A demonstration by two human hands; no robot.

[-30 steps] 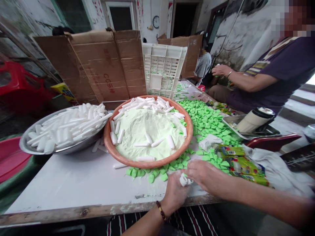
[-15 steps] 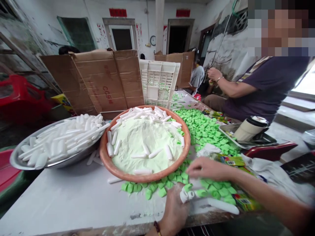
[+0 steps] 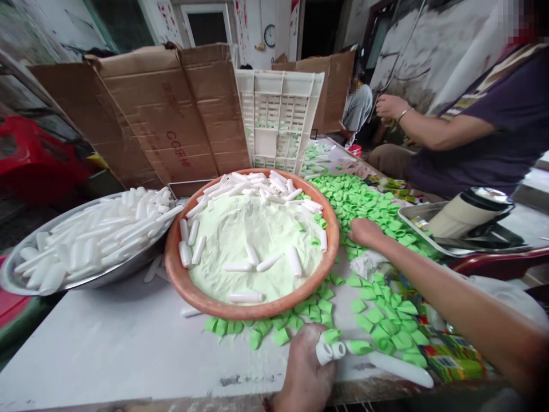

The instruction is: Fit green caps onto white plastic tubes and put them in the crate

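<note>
My left hand [image 3: 306,363] is closed around several white plastic tubes [image 3: 325,352] near the table's front edge. Two open tube ends face right, and green caps [image 3: 332,336] show beside them. My right hand [image 3: 366,233] is at the edge of a large pile of green caps [image 3: 355,200], its fingers bent together; whatever is between them is hidden. Loose green caps [image 3: 388,320] lie between my hands. A long white tube [image 3: 403,369] rests to the right of my left hand. Ahead, a terracotta-coloured basin [image 3: 171,269] holds pale green powder [image 3: 240,240] with white tubes on it.
A metal bowl [image 3: 96,284] heaped with white tubes stands left. Cardboard [image 3: 167,114] and a white plastic crate [image 3: 278,120] stand upright behind the basin. A metal tray [image 3: 429,243] carries a tumbler [image 3: 465,213] at right. A co-worker [image 3: 480,131] sits beyond.
My right hand has moved away from my left hand, forward to the green cap pile. My left hand still grips the tubes. The view has tilted down slightly.
</note>
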